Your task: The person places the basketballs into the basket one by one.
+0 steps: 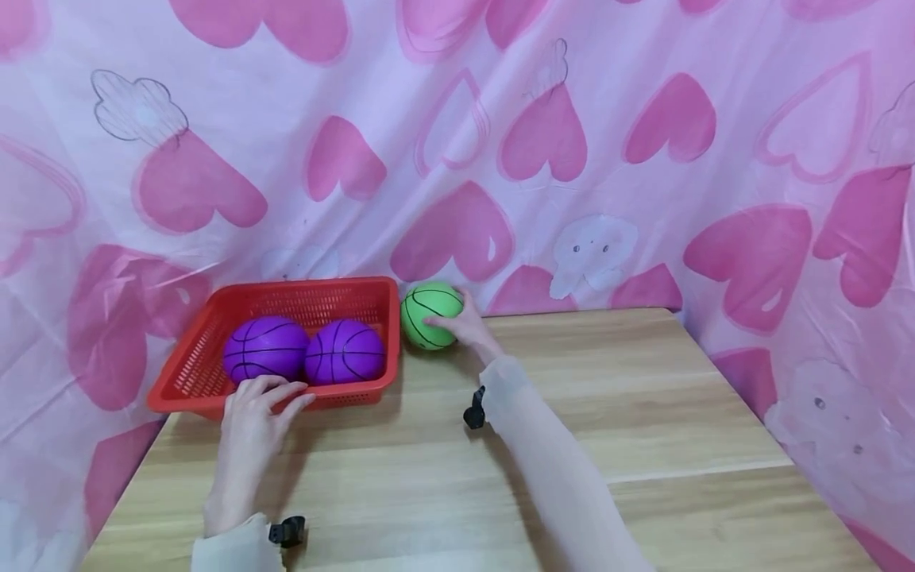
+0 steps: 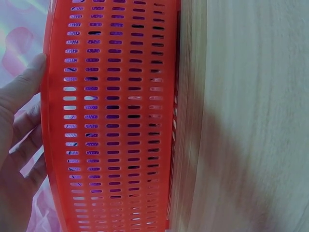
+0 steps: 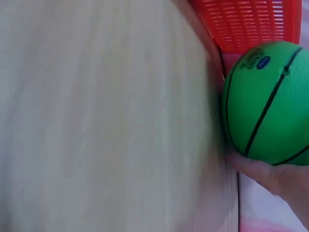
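Note:
A red plastic basket with slotted walls holds two purple balls with black basketball lines. My left hand grips its near rim, fingers over the edge. The left wrist view shows the thumb against the rim of the basket, with purple showing through the slots. Just right of the basket, my right hand holds a green ball with black lines. Its thumb lies across the front, and the other fingers are mostly hidden behind. In the right wrist view, fingers touch the lower side of the green ball.
The wooden table extends to the right and toward me. The basket's left end reaches past the table's left edge. A pink heart-patterned cloth hangs behind the table and along its sides. A black device sits at each wrist.

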The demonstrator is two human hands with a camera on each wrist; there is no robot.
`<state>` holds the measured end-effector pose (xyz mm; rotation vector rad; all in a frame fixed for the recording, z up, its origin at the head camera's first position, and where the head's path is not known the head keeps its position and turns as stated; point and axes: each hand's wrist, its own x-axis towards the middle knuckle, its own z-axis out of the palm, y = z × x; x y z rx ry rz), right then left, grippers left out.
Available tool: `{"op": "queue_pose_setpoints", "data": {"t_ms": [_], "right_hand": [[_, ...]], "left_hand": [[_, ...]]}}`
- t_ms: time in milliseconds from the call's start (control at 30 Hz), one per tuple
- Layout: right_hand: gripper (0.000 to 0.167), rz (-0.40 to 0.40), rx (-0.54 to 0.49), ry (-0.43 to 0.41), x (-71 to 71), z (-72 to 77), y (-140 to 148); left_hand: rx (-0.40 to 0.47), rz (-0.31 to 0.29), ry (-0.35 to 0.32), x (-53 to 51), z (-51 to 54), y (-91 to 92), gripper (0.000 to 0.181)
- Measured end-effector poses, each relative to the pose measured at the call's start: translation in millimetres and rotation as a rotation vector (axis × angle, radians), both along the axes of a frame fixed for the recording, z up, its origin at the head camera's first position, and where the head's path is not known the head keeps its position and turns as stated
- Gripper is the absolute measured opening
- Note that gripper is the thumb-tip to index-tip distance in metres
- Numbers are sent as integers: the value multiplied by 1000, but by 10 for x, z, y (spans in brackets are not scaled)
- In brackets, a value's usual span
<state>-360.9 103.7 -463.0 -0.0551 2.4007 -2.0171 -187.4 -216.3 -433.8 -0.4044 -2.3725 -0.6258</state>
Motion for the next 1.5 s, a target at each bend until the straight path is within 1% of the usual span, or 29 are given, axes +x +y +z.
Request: {"op": "queue_pose_setpoints", "data": {"t_ms": [67, 167, 267, 367, 400, 467, 567, 633, 767, 833, 1000, 1100, 1200, 1267, 1333, 1500], "right_hand": [[107, 20, 9, 4, -45, 39, -39], [106, 6, 20, -2, -88, 38, -77], [106, -23, -31, -21, -103, 7, -76], [107, -19, -65, -20, -110, -3, -55], [107, -13, -63, -9, -116, 1, -45], [105, -3, -30, 38, -133, 29, -19], [103, 7, 21, 90, -148, 114, 27], [103, 13, 32, 120, -158, 200, 52], [101, 42, -9, 167, -180, 402, 35], [102, 62, 11, 201, -197, 506, -3], [103, 74, 129, 263, -209, 738, -130], [103, 90, 134, 273, -198, 847, -218], [102, 117, 126, 282, -174, 934, -370], [102, 125, 146, 286, -163, 956, -501], [103, 121, 187, 279, -151, 951, -639], [103, 120, 319, 271, -145, 901, -929]], "left_hand": [[4, 0, -1, -20, 11, 0, 22], [-4, -3, 8, -42, 20, -4, 22], [-10, -8, 24, -59, 26, -16, 22], [-15, -6, 19, -52, 16, -23, 22], [-14, -6, 17, -48, 11, -26, 22], [-10, -11, 11, -37, 2, -29, 22], [-7, -24, 23, -32, -7, -37, 23], [-10, -33, 34, -34, -10, -47, 23], [-9, -37, 39, -27, -22, -65, 23], [-6, -36, 30, -25, -27, -71, 24], [2, -41, 20, -37, -24, -80, 24], [-2, -55, 34, -54, -21, -81, 23], [-3, -62, 38, -65, -20, -79, 23], [-2, -60, 31, -64, -21, -76, 23], [-1, -56, 24, -58, -24, -75, 23], [2, -55, 22, -52, -26, -72, 24]]}}
